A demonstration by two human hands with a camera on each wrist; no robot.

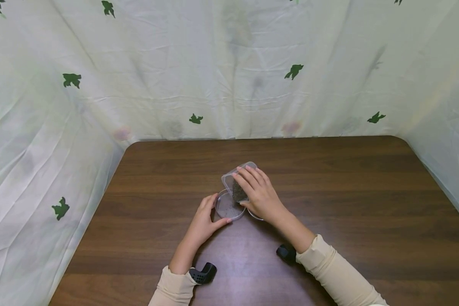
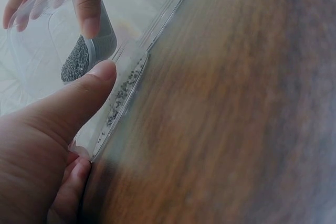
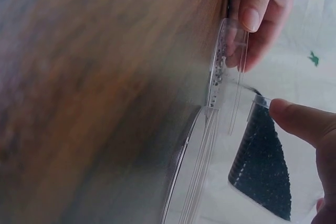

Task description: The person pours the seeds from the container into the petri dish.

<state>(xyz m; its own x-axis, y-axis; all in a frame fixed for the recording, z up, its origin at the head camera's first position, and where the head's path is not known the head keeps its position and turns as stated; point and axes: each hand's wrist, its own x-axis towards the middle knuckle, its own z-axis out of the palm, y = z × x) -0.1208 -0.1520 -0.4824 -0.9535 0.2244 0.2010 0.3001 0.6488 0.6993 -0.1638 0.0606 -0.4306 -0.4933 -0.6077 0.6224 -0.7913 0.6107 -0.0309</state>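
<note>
My right hand grips a clear plastic tub, its thumb on the near edge and fingers over the far side. The tub is tilted to the left, and dark granules are heaped along its lower side. Under its lowered edge is a clear petri dish, with some granules scattered on its bottom. My left hand holds this dish at its left side, thumb at the near rim and fingers round the far rim.
A second clear round dish or lid lies just right of the petri dish, partly hidden under my right hand in the head view. Everything stands on a brown wooden table. Pale curtains with green leaf shapes hang behind it and at both sides.
</note>
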